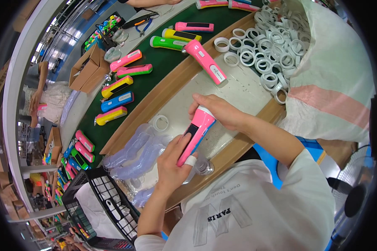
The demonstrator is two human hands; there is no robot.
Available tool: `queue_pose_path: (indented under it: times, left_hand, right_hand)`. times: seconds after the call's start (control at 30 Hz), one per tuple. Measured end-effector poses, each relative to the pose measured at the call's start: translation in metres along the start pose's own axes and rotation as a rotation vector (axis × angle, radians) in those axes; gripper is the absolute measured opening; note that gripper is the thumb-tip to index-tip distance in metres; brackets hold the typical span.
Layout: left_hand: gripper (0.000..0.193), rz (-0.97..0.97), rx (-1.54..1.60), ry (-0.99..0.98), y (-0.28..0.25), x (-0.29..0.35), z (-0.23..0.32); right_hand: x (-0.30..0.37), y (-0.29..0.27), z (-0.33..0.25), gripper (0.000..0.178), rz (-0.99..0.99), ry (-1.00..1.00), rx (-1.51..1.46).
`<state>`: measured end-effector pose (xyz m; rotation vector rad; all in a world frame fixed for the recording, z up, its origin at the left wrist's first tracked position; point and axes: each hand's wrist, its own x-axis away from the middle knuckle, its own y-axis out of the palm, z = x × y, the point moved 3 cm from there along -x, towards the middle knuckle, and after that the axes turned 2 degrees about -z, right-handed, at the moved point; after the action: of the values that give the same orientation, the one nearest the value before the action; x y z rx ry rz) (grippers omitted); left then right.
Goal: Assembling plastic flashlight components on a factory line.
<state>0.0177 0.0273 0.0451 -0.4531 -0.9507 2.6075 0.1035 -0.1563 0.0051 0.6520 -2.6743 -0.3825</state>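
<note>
A pink flashlight [202, 120] with a blue side and a dark panel is tilted in front of me, its wide white-rimmed head pointing up and away. My left hand [171, 165] is closed round its handle, and a white band wraps one finger. At the head end, my right hand [222, 111] curls its fingers round the rim; the head partly hides those fingertips. Beyond my hands, another pink flashlight [206, 62] lies across the wooden edge of the work tray. A single white ring [160, 122] lies near my left hand.
White rings [272, 54] are heaped at the far right beside a white woven sack [331, 79]. Clear plastic lens stacks [134, 154] lie at left. Beyond the wooden rail [155, 92], several coloured flashlights rest on a green conveyor belt [148, 69]. A black crate [109, 201] stands at lower left.
</note>
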Motion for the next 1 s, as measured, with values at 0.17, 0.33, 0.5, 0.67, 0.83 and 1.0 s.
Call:
queue_pose_path:
  times: [0.17,0.33,0.5,0.67,0.83,1.0]
  left_hand:
    - [0.075,-0.095,1.616,-0.559,0.031,0.026,-0.015]
    - [0.066,-0.203,1.529,-0.686,0.052,0.033,0.000]
    - [0.051,-0.078,0.665,-0.595,0.043,0.025,0.008]
    - [0.064,-0.254,1.738,-0.656,0.054,0.046,0.029]
    - [0.061,-0.098,0.614,-0.430,0.050,0.052,0.014]
    - [0.060,0.051,0.005,-0.167,0.045,0.015,-0.010]
  right_hand:
    - [0.027,0.007,-0.010,0.051,-0.087,-0.238,-0.250]
    - [0.031,0.023,0.008,0.040,-0.036,-0.267,-0.498]
    - [0.028,0.040,0.007,0.026,0.056,-0.302,-0.481]
    - [0.030,0.053,0.018,0.025,-0.294,-0.390,-0.965]
    - [0.045,0.048,0.004,0.023,-0.115,-0.491,-0.499]
    - [0.030,0.028,0.016,0.024,0.268,-0.354,-0.204]
